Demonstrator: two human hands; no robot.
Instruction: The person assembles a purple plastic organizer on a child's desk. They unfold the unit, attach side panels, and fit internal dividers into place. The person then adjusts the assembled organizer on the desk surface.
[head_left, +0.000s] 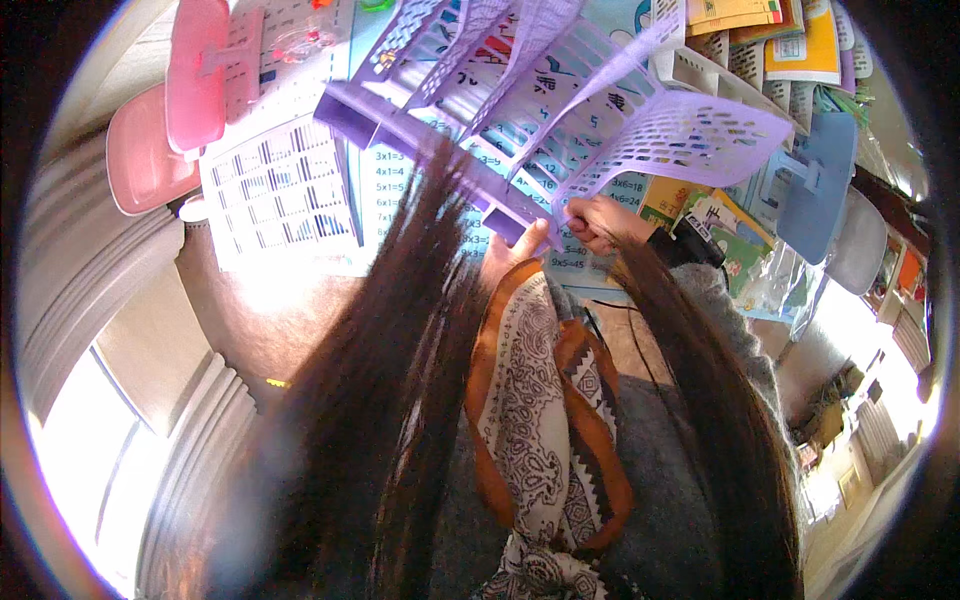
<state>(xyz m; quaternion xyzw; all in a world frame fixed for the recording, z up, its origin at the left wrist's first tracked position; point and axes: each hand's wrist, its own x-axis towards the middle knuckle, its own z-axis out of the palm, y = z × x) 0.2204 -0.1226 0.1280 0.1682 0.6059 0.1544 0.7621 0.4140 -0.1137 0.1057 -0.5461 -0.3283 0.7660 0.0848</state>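
Above the desk, purple rack (560, 110) held tilted, base bar running from upper left down to lower right, dividers fanning up and away toward the top of view. Perforated plastic, several slots, all seemingly bare.

Right hand (598, 222) at lower right end of rack, fingers curled shut round the edge of the nearest divider where it meets the base. Firm wrap, knuckles up. Left hand (515, 250) just beside it, under the base bar's near end, thumb pressed against the purple; rest of that hand hidden by hair (400, 380), so how far closed: cannot tell. Both hands crowded at the same corner; whole length of rack extends away from the grip, up and left. Right hand the clearer hold; neither hand anywhere near the far end.

Below rack, lying flat: chart (420, 190) with rows of sums, pale blue. Left of rack, white grid sheet (275, 190). Further left, two pink chair parts (170, 110). Right of rack, blue chair back (815, 185), loose booklets (735, 235), and white file holders (740, 60) stuffed with yellow books near the rack's top right.

Nearer than rack, patterned scarf (545, 420), orange-edged, hanging down mid-view between long strands of hair.
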